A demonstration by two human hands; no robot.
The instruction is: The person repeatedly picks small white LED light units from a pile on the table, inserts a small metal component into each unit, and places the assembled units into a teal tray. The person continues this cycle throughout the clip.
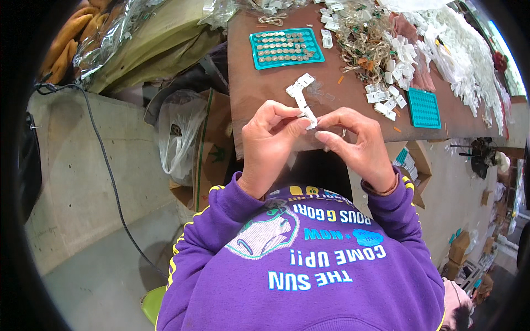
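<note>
Above the table's near edge, my left hand (268, 146) pinches a small white plastic case (310, 117) between thumb and fingertips. My right hand (361, 146) meets it from the other side, its thumb and fingers closed at the case's lower end; whatever lies between them is too small to make out. Just beyond my fingers, more white plastic cases (301, 84) lie in a bent row on the brown table (243, 105). Farther back sits a teal tray (258, 65) holding rows of round, silvery discs.
A heap of beige cords (359, 41) and loose white cases (377, 96) covers the right side, beside a second teal tray (424, 108). White plastic pieces (469, 71) pile up at far right. Left of the table are a cardboard box (212, 149) and a black cable (105, 165).
</note>
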